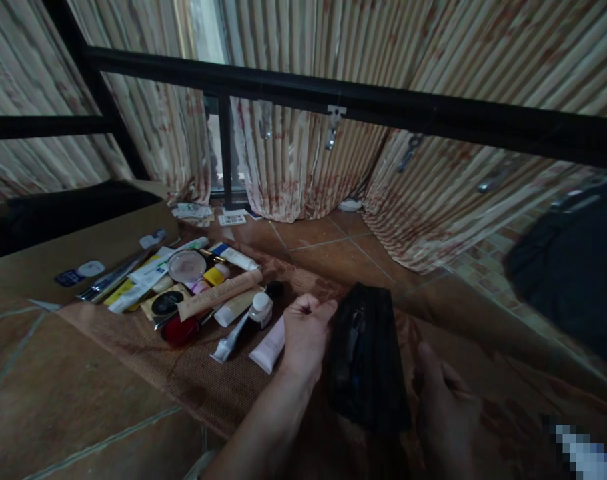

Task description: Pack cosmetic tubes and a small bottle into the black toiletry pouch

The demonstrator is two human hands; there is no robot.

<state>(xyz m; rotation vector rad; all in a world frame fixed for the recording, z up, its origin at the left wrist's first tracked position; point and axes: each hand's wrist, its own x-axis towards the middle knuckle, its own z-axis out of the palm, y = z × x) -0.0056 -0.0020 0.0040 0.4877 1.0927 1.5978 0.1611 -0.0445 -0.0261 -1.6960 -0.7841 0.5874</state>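
Observation:
In the middle right stands a black zippered pouch (371, 360), its long side running away from me and a faint shine along its top. My left hand (306, 333) is closed at the pouch's left edge, thumb and finger pinched against it. On the other side, my right hand (446, 400) is dim and blurred, its fingers curled close to the pouch; what they hold, if anything, is hidden. A pale pink tube (268, 347) lies partly behind my left hand. Left of it are a silver tube (231, 340) and a white-capped bottle (261, 309).
More cosmetics, including a round compact (187, 265) and a long beige tube (218, 293), lie piled on a brown cloth (183, 383). A cardboard box (28, 273) stands at left. A black metal bar (293, 93) crosses before striped curtains (303, 160). A dark object (573, 267) sits at right.

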